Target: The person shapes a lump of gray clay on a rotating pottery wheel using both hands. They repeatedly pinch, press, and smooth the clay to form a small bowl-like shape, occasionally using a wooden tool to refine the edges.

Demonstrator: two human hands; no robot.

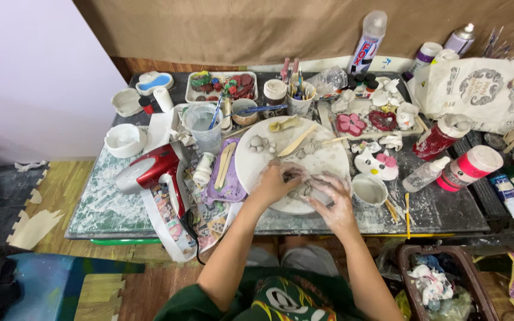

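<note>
Head view: a small piece of grey clay [306, 189] is worked on the round white board [257, 169] at the centre of the frame. It is pinched by the curled fingers of the left hand [276, 183] and pressed by the loosely spread fingers of the right hand [331, 201]. The piece could be squashed by too firm a grip, or the cup [369, 190] just right of the right hand could be knocked. Both forearms are angled inward, wrists bent down.
</note>
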